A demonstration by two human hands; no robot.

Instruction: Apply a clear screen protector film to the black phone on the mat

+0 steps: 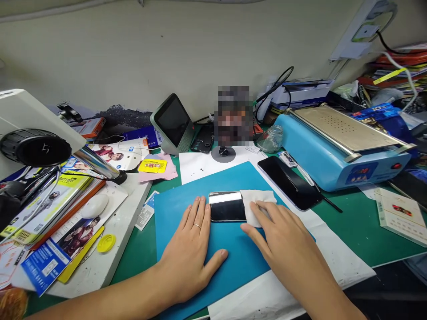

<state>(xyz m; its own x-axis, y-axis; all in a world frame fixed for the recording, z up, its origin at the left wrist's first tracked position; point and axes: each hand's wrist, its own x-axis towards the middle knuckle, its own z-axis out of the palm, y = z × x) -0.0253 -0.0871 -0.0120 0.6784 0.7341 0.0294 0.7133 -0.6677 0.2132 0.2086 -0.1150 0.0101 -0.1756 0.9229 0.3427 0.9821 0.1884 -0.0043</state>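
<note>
At the left end of the green bench [353, 226], a low white platform [124, 222] carries a stack with a yellow-and-white box [50, 209] in it, a pale computer mouse [94, 206] and, by the platform's right edge, a round yellow lid [106, 243]. Just right of the platform's far end, a yellow packet [152, 166] lies on pink paper [170, 174], with a small screen [173, 120] standing behind, toward the bench's far edge. Next comes the left hand [190, 244], palm down on a blue mat [233, 178]; its fingers are straight and close together, the thumb spread wide, with nothing gripped, and the fingertips reach the left end of a phone [227, 213]. That phone lies around the middle of the mat, dark shiny face up, its long sides running left to right. A white cloth [248, 200] covers its right end, and the right hand [283, 235] rests on the cloth, fingers slightly bent and thumb apart; whether they pinch it, I cannot tell. Farther right, toward the bench's far edge, stands a glass jar [271, 138]; nearer lies a second phone [288, 184] on white paper [333, 249] beyond the mat's right edge. A blue machine [316, 155] fills the bench's far right part, and a flat pale box [400, 213] sits at its right end.
</note>
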